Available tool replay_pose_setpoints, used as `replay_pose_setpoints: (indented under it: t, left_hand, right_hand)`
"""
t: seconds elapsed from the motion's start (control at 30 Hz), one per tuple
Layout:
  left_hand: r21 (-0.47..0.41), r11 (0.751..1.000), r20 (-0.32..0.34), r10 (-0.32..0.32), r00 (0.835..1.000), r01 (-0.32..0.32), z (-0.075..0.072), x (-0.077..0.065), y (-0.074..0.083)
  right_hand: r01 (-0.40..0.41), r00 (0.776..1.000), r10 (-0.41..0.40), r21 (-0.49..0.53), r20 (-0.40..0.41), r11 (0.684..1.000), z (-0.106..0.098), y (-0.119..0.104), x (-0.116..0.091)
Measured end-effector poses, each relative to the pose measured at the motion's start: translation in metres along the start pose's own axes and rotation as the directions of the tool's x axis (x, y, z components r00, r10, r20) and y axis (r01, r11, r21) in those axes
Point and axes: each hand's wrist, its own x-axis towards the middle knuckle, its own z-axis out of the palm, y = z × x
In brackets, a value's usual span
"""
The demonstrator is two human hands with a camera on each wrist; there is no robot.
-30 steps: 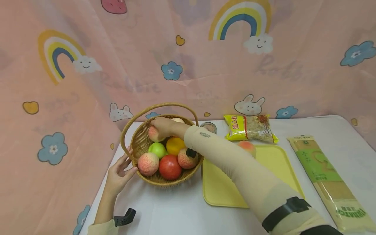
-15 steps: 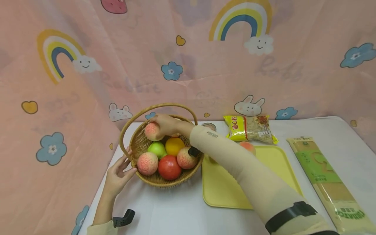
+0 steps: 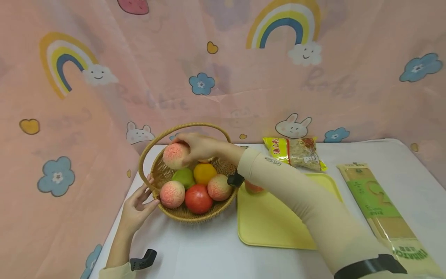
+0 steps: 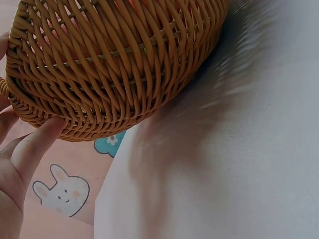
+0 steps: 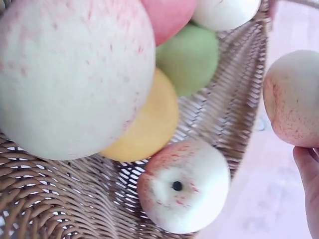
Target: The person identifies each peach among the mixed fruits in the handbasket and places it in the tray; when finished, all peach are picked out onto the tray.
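My right hand [image 3: 205,149] holds a pink-and-cream peach [image 3: 175,155] above the back left of a wicker basket [image 3: 195,219]. In the right wrist view the held peach [image 5: 294,99] is lifted clear of the weave, a fingertip against it. At the basket's left side my left hand [image 3: 134,212] grips the rim near the handle's base, thumb against the outer weave in the left wrist view. Inside lie a green apple [image 3: 182,179], an orange [image 3: 204,173], a red round fruit [image 3: 198,199] and several peaches, including one [image 5: 184,186] partly behind my right hand in the head view.
Right of the basket lies a yellow tray [image 3: 271,232] bearing a reddish fruit [image 3: 253,187], partly covered by my right sleeve. Behind it is a yellow-and-clear food bag [image 3: 294,153]. A long green-labelled noodle packet [image 3: 381,205] lies farther right. The basket's handle [image 3: 184,126] arches over its back.
My right hand has raised the peach up and slightly left from among the other fruit. The right forearm has shifted right across the tray. My left hand keeps its place on the basket.
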Motion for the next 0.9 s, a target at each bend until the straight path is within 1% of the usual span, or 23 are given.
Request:
replay_pose_setpoints:
  t: [0.1,0.2,0.23,0.3,0.4,0.5,0.57,0.67,0.8,0.9]
  left_hand:
    - [-0.002,1.000,-0.002,-0.011,1.000,0.011,-0.001,-0.001,0.001]
    - [-0.005,1.000,-0.007,-0.014,1.000,0.014,-0.001,0.000,0.001]
    - [-0.002,1.000,-0.006,-0.017,1.000,0.017,-0.001,0.000,0.001]
    - [0.008,1.000,-0.008,-0.025,1.000,0.025,-0.001,0.000,0.001]
    - [0.020,0.999,-0.006,-0.040,0.999,0.040,0.000,-0.001,0.000]
    - [0.012,0.999,-0.008,-0.041,0.999,0.041,0.000,-0.002,-0.001]
    - [0.001,1.000,-0.005,-0.029,1.000,0.029,0.000,-0.002,-0.001]
    - [-0.013,1.000,0.000,-0.006,1.000,0.006,0.001,-0.001,-0.001]
    - [-0.018,1.000,0.002,0.014,1.000,-0.014,0.000,0.001,0.000]
    - [-0.022,1.000,0.002,0.016,1.000,-0.016,-0.001,0.002,0.001]
  right_hand:
    - [0.039,0.999,-0.039,0.023,0.009,0.999,-0.002,-0.005,-0.015]
    - [0.091,0.996,-0.092,0.062,0.007,0.994,-0.001,-0.005,-0.034]
    - [0.108,0.994,-0.108,0.084,-0.001,0.991,0.000,-0.005,-0.042]
    - [0.139,0.990,-0.139,0.161,-0.013,0.977,0.002,-0.002,-0.058]
    - [0.164,0.986,-0.156,0.258,-0.052,0.952,0.004,0.003,-0.084]
    - [0.168,0.984,-0.141,0.321,-0.107,0.932,0.004,0.011,-0.110]
    - [0.164,0.981,-0.117,0.341,-0.155,0.926,0.004,0.016,-0.128]
    - [0.153,0.971,-0.076,0.347,-0.226,0.925,0.004,0.027,-0.156]
    - [0.091,0.953,0.012,0.323,-0.304,0.942,0.005,0.046,-0.195]
    - [0.049,0.927,0.073,0.310,-0.367,0.949,0.005,0.061,-0.223]
